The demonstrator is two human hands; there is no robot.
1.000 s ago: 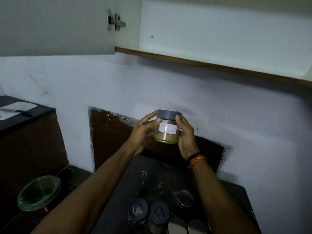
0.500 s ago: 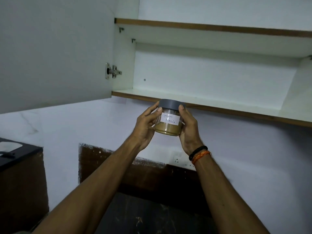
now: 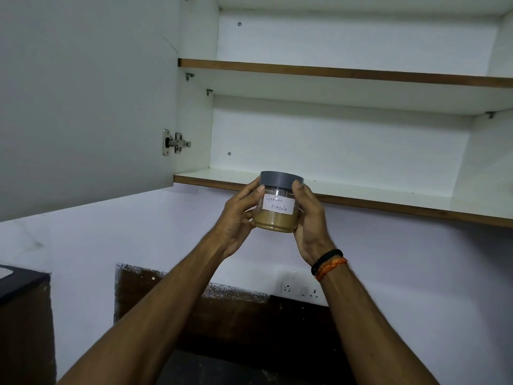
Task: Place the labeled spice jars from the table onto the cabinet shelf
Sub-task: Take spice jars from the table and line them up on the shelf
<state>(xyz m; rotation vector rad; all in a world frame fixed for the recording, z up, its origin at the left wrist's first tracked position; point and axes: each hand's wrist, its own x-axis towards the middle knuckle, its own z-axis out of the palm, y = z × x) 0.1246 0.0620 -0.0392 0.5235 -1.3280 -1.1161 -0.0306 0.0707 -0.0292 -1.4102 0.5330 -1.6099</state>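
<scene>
A spice jar [image 3: 278,202] marked "Garam Masala" is held upright between both hands: the left hand [image 3: 239,218] is wrapped on its side at nine o'clock, the right hand [image 3: 308,218] at three o'clock. Its grey lid [image 3: 281,179] is level with the front edge of the lower cabinet shelf [image 3: 388,194], the base not yet on it. The clear wall is judged rigid, smooth and possibly breakable, the powder moderately weighty; a grip round the body below the lid seems safest.
</scene>
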